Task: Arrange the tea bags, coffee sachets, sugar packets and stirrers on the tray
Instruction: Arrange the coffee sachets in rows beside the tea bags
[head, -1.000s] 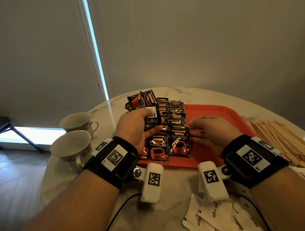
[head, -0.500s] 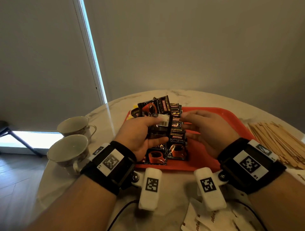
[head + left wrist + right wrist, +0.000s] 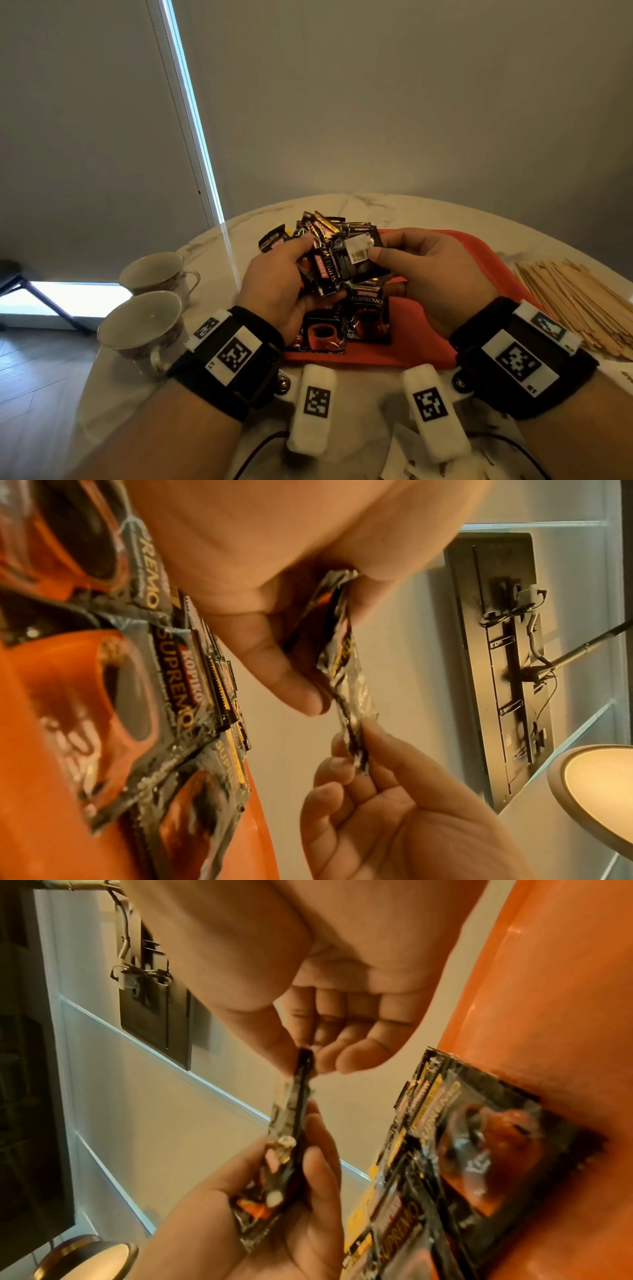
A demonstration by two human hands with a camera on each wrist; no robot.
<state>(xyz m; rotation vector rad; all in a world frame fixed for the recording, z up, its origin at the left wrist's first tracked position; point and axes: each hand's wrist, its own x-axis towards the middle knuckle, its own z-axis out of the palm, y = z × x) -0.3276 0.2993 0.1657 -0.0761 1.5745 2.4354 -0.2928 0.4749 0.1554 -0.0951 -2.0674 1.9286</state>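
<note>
The marble bench (image 3: 394, 209) carries a red tray (image 3: 479, 260) at its centre, and on the tray's left part coffee sachets (image 3: 368, 315) lie in overlapping rows running from 6 toward 12 o'clock. At 3 o'clock of the tray a heap of wooden stirrers (image 3: 575, 301) rests on the bench, and at 9 o'clock stand two cups (image 3: 144, 329). White sugar packets (image 3: 407, 466) show at 6 o'clock, cut off by the frame edge. Above the rows, the left hand (image 3: 281, 284) curls around a small bunch of sachets (image 3: 325, 270), while the right hand (image 3: 428, 274) pinches the corner of one held sachet (image 3: 358, 255) between thumb and fingertips. These foil packs look light, thin, floppy and slick, so I judge an edge or corner pinch holds best, and a loose stack would likely slide apart. How many sachets the left hand holds is hidden by its palm; no tea bags can be made out.
</note>
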